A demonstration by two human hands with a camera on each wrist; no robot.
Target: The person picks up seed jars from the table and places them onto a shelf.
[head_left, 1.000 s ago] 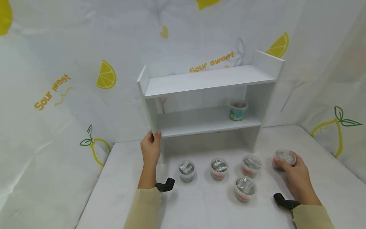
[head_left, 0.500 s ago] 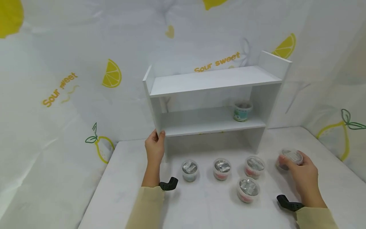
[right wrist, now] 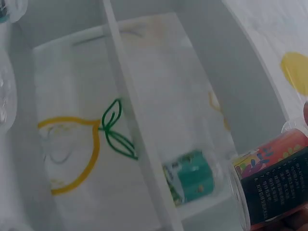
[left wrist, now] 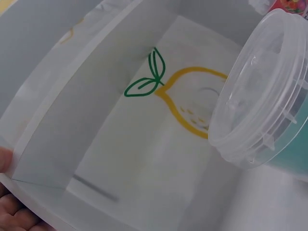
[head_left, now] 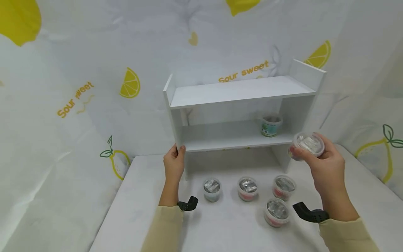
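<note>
My left hand (head_left: 174, 162) grips the left side panel of the white shelf unit (head_left: 242, 91) at the middle board, thumb in front. My right hand (head_left: 329, 164) holds a small lidded plastic tub (head_left: 308, 144) in the air by the shelf's right panel; in the right wrist view this tub (right wrist: 274, 180) shows a red and dark printed label. A green-labelled tub (head_left: 270, 126) stands upright on the middle board near its right end. On the table in front of the unit stand several more clear-lidded tubs, among them a pale one (head_left: 212, 189) and a red-tinted one (head_left: 247, 189).
Two further tubs, one behind (head_left: 284, 187) and one nearer (head_left: 276, 212), stand close together at the right front. A white table (head_left: 126, 213) bears everything. Behind the unit hangs a white sheet (head_left: 94, 42) printed with lemons.
My right hand has lifted its tub off the table, up and leftward toward the shelf. My left hand keeps its grip on the panel. The whole head view has shifted slightly.
</note>
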